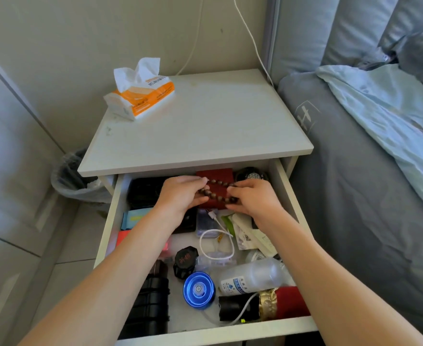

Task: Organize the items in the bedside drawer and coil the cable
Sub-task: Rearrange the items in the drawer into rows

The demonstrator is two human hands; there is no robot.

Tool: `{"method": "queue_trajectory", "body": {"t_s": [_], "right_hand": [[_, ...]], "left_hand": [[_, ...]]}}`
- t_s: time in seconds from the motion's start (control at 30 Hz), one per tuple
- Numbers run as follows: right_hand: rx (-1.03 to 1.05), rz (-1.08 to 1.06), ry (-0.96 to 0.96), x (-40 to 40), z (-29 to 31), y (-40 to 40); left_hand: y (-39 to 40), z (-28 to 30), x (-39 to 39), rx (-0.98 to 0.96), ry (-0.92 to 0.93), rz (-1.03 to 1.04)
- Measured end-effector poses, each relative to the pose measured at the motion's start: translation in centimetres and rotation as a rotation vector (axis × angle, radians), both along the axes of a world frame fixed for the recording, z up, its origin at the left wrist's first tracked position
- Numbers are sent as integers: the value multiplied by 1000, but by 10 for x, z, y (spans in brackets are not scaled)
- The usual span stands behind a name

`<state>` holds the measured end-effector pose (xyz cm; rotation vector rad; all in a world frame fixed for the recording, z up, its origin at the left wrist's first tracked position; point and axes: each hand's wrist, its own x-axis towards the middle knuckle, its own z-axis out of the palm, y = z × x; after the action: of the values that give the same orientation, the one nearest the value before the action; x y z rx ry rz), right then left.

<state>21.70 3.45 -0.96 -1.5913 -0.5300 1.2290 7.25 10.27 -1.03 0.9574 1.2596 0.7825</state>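
Bedside drawer [110, 216] pulled open under the white bedside table [205, 126], seen from above, described left to right. Behind the table's left edge stands a lined waste bin [68, 178]; on its top rests an orange tissue pack [140, 96]. In the drawer's left lane lie a black case [144, 192] at the back and a ribbed black object [150, 305] at the front. The left hand [180, 198] and right hand [254, 199], a little apart over the rear of the drawer, each pinch one end of a brown bead bracelet [218, 192], stretched between them above a red box [215, 177].

The white cable [216, 242] lies uncoiled in a loose loop mid-drawer, near a black digital clock [186, 258] and just behind a blue round lid [199, 289] and a clear plastic bottle [252, 275]. A second thin grey cord [240, 312] runs across the black and red-and-gold items at the front right.

Likely hazards, as judgement: pulling the bracelet too wide could snap its string and scatter beads among the clutter; forearms passing low over the front could tip the bottle or snag the cable loop, dragging small items with it.
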Motion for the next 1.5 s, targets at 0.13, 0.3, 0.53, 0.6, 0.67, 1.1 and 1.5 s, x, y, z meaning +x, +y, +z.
{"method": "queue_trajectory", "body": {"t_s": [0.13, 0.3, 0.53, 0.6, 0.67, 1.1, 1.5], "right_hand": [[-21, 25, -229, -2, -14, 12], [-13, 211, -618, -4, -10, 4], [6, 256, -661, 6, -11, -6], [12, 269, -677, 8, -10, -9], [21, 276, -700, 10, -10, -12], [66, 347, -873, 39, 22, -63], [-136, 534, -1128, 24, 8, -87]], "left_hand": [[9, -9, 11, 156, 147, -33], [-8, -15, 9, 698, 778, -383], [-5, -28, 7, 905, 1052, -599], [-2, -28, 7, 918, 1057, -561], [0, -28, 9, 922, 1091, -550], [-45, 2, -4, 793, 839, -547], [-103, 3, -33, 746, 948, -771]]}}
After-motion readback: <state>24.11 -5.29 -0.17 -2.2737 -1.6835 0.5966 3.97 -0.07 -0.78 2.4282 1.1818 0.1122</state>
